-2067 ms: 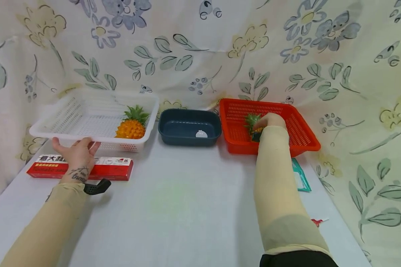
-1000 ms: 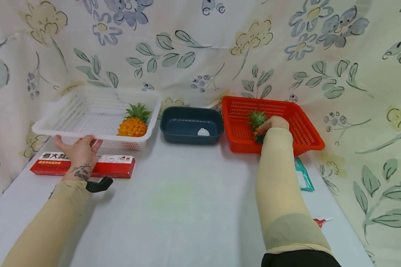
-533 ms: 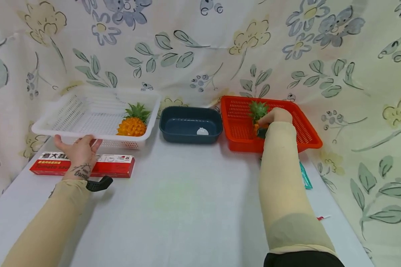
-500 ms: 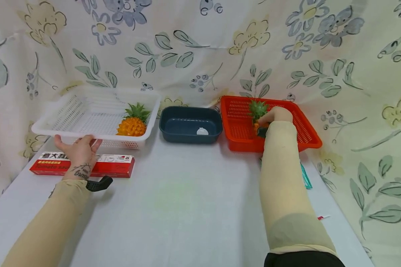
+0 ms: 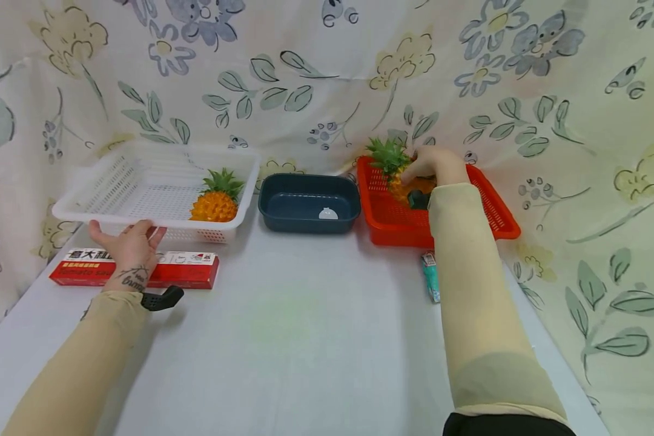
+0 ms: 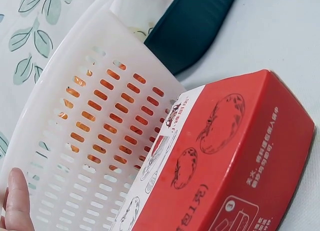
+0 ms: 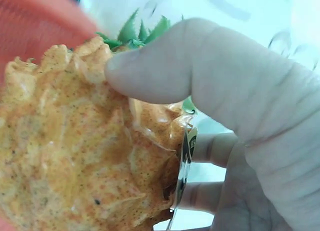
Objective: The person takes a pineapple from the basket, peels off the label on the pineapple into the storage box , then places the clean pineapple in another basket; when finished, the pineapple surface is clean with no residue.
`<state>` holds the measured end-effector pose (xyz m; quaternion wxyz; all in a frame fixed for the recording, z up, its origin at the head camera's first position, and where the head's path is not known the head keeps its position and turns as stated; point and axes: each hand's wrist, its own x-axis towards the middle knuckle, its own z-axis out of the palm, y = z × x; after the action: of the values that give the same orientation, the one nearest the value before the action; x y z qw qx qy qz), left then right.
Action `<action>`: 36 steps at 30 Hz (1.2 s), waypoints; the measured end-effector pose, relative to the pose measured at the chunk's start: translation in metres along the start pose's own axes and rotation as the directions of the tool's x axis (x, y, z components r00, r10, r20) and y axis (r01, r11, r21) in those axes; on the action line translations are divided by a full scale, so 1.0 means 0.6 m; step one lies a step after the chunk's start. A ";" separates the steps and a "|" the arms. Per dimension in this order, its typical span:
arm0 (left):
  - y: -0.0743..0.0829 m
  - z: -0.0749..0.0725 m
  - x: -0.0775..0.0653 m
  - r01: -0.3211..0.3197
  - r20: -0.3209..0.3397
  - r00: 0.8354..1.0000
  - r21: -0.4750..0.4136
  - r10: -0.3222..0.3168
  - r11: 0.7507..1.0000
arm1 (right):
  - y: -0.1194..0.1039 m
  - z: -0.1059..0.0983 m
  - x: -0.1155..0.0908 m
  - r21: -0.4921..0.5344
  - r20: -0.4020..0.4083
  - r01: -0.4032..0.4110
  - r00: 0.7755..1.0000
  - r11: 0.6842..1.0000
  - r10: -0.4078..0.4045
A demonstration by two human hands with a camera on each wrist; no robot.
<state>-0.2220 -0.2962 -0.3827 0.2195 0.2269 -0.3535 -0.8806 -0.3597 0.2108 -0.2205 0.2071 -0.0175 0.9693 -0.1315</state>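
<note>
My right hand [image 5: 436,166] grips a pineapple [image 5: 400,181] with a green leafy crown, over the red basket [image 5: 398,233]. In the right wrist view the thumb presses on the bumpy orange-yellow skin [image 6: 85,123] no longer apart from it, with a thin printed label edge [image 7: 184,163] near the other fingers. My left hand [image 5: 131,254] is at the front rim of the white basket [image 5: 103,215], fingers spread and touching it. A second pineapple [image 5: 215,206] lies at that basket's right end. The left wrist view shows one digit [image 6: 19,198] against the basket.
Between the baskets stands a dark blue tub [image 5: 307,224] with a small white item [image 5: 328,214] inside. A red and white box [image 5: 188,272] lies before the white basket, under the left hand. A teal packet [image 5: 431,278] shows beside the right forearm. Patterned cloth hangs behind.
My right hand has raised the pineapple within the red basket, its crown now above the back rim and farther left. The left hand stays at the white basket.
</note>
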 end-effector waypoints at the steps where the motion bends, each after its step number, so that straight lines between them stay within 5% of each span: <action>1: 0.000 0.000 0.000 0.001 -0.001 1.000 -0.003 -0.001 1.000 | -0.010 -0.001 -0.003 0.005 0.007 0.020 1.000 1.000 -0.020; 11: 0.002 0.000 -0.001 0.002 0.006 1.000 0.003 -0.002 1.000 | -0.104 0.022 -0.040 0.029 0.014 0.228 0.974 0.973 -0.228; 20: 0.002 0.002 -0.006 0.011 -0.004 1.000 0.018 -0.011 1.000 | -0.162 0.085 -0.059 -0.173 -0.011 0.491 0.866 0.854 -0.500; 29: 0.002 0.003 -0.007 -0.008 -0.004 1.000 0.009 0.008 1.000 | -0.177 0.152 -0.074 -0.196 0.095 0.515 0.857 0.835 -0.506; 36: 0.002 0.003 -0.007 -0.010 -0.001 1.000 0.001 0.010 1.000 | -0.172 0.203 -0.082 -0.237 0.159 0.575 0.818 0.783 -0.552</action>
<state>-0.2194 -0.2941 -0.3798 0.2242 0.2257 -0.3550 -0.8791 -0.2674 0.0854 -0.2808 0.1929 -0.3399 0.9190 -0.0511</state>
